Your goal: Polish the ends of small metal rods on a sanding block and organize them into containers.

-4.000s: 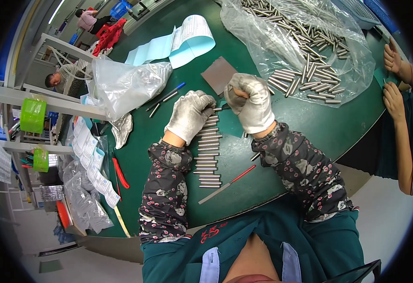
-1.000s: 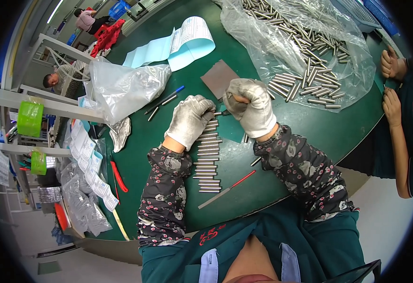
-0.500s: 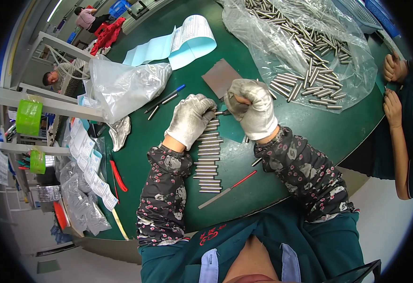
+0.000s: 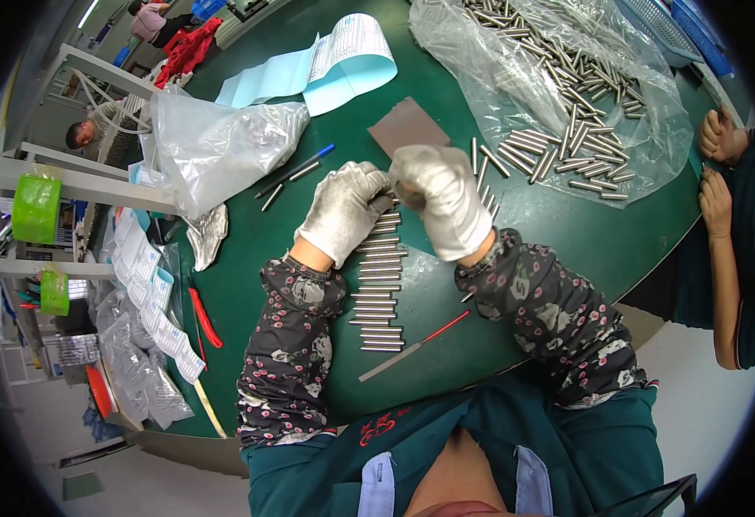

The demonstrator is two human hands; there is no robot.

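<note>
My left hand [image 4: 347, 211] and my right hand [image 4: 442, 202], both in white gloves, meet over the top end of a row of short metal rods [image 4: 377, 289] laid side by side on the green table [image 4: 524, 250]. The left fingers are curled and pinch a small rod where the hands touch. The right hand is a closed fist, blurred by motion, and what it grips is hidden. A brown abrasive sheet [image 4: 408, 125] lies just beyond the hands. A slim file with a red handle [image 4: 412, 345] lies below the row.
A clear bag of several metal rods [image 4: 567, 77] lies open at the far right, with loose rods [image 4: 524, 155] spilling out. To the left are a crumpled plastic bag [image 4: 214, 146], pens [image 4: 296, 172], blue paper [image 4: 334, 65] and red-handled cutters [image 4: 203, 314]. A co-worker's hands [image 4: 715, 168] are at the right edge.
My right hand has shifted slightly left against the left hand and is now blurred. The small dark piece seen between the hands is covered. The co-worker's hands have moved a little.
</note>
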